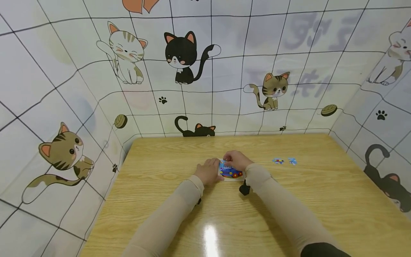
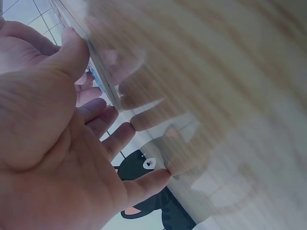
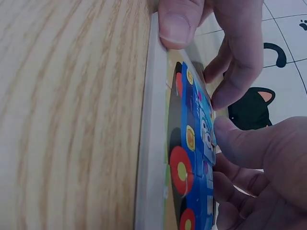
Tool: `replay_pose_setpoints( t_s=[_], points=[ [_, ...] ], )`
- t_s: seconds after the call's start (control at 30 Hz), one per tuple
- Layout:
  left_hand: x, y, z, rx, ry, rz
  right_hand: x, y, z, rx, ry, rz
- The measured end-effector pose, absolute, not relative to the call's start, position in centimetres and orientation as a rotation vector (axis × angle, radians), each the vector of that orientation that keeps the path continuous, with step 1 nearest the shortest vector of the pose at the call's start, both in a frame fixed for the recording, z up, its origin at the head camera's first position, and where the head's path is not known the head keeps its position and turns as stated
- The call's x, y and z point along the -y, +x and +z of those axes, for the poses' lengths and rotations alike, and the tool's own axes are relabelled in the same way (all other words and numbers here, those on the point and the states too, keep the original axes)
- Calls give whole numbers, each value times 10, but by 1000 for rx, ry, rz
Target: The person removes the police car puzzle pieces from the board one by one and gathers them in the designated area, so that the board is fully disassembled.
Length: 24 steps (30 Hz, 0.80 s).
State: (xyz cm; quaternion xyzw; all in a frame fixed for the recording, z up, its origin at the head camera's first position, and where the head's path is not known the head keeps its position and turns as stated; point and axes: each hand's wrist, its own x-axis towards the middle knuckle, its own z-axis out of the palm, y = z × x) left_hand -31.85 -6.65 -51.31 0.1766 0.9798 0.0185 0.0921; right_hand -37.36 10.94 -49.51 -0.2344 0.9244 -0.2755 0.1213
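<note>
A small jigsaw puzzle (image 1: 232, 172) with a blue cartoon vehicle and red-and-yellow wheels lies flat in a pale tray (image 3: 152, 115). My left hand (image 1: 208, 171) steadies the tray's left side; in the right wrist view its thumb (image 3: 175, 29) presses on the pale rim. In the left wrist view, the left fingers (image 2: 148, 184) are extended, tips touching the table. Over the puzzle's upper right, my right hand (image 1: 237, 160) pinches a light-blue puzzle piece between thumb (image 3: 230, 139) and fingers at the picture's surface. Most of that piece is hidden by the fingers.
Two loose groups of puzzle pieces, one multicoloured (image 1: 278, 161) and one light blue (image 1: 292, 161), lie to the right on the wooden table (image 1: 154, 157). A cat-patterned cloth (image 1: 224, 89) stands behind and at both sides. A small black object (image 1: 244, 188) hangs under the right wrist.
</note>
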Motion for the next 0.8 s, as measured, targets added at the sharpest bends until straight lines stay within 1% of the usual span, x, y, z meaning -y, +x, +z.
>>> replay_pose_setpoints(
  t_s=[0.17,0.47,0.8],
  points=[
    [68,-316,-508,-2901,541,24,-102,-372,-492,-2713,-601,-748],
    [68,-310,-500,-2913,545,12,-95,-370,-492,-2699,-547,-755],
    [68,-301,-493,-2937,610,-12,-98,-370,-493,-2748,-584,-886]
  ],
)
